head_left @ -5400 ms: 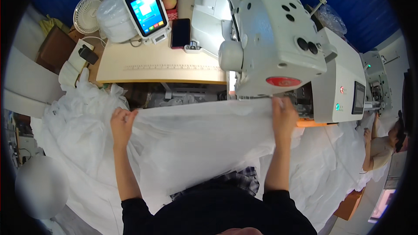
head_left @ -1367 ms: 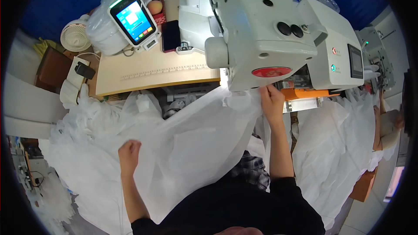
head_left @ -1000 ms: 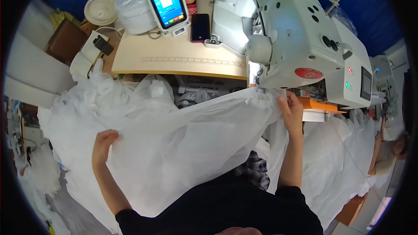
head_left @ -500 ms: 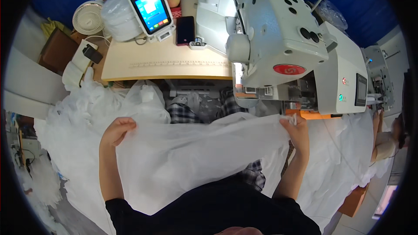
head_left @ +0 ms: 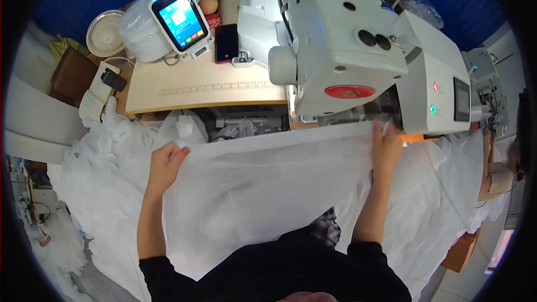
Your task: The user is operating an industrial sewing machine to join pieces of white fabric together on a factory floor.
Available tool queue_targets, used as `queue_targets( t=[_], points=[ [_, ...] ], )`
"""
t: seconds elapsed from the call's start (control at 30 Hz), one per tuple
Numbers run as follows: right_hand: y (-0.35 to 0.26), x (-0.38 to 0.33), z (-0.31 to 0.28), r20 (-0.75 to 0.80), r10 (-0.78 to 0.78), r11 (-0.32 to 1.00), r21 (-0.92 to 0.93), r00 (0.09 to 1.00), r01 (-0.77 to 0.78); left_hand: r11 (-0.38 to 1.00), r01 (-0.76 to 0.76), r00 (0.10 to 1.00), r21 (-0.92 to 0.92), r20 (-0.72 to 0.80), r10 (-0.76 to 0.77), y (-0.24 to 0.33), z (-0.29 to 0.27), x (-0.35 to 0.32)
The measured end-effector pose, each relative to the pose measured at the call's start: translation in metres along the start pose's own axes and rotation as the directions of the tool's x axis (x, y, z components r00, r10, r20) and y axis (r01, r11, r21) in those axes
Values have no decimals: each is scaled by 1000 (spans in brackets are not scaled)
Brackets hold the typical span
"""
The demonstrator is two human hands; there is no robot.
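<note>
Between my two hands a sheet of thin white fabric (head_left: 268,184) is stretched, its upper edge nearly straight and rising toward the right. My left hand (head_left: 166,162) pinches the upper left corner, below the table's front edge. At the other end my right hand (head_left: 387,142), slightly blurred, is closed on the upper right corner. It sits just below the head of a large white sewing machine (head_left: 347,39), close to an orange part (head_left: 413,138). The sheet hangs down over my lap and hides most of my legs.
A wooden table (head_left: 196,89) with a printed ruler carries a lit control screen (head_left: 182,19), a dark phone (head_left: 226,43) and wrapped white rolls. A small fan (head_left: 105,33) stands at the far left. White fabric heaps (head_left: 106,173) lie on both sides. Another person's arm (head_left: 495,182) shows at the far right.
Both hands have moved up, away from my body, and the fabric between them is pulled flatter and tauter. Its upper edge is nearer the machine. My view has shifted slightly.
</note>
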State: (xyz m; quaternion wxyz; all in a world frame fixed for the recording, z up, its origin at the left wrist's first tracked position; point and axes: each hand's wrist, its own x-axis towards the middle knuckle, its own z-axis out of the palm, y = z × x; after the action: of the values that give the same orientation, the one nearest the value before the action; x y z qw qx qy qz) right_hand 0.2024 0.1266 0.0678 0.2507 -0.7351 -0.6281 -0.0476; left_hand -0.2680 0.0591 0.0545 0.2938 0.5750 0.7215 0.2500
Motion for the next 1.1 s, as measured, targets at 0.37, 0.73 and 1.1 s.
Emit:
queue_targets(
  t=[0.37,0.73,1.1],
  points=[
    [21,31,39,-388,-180,984,-71,904,165,875,228,969,-427,191,-159,-66,-7,-3],
    [-61,-16,17,452,-157,944,330,878,-2,555,264,890,-789,422,175,-135,-93,-69],
    [-86,-28,28,349,-193,887,462,917,11,950,254,835,183,-538,-119,-145,-94,-102]
  ],
)
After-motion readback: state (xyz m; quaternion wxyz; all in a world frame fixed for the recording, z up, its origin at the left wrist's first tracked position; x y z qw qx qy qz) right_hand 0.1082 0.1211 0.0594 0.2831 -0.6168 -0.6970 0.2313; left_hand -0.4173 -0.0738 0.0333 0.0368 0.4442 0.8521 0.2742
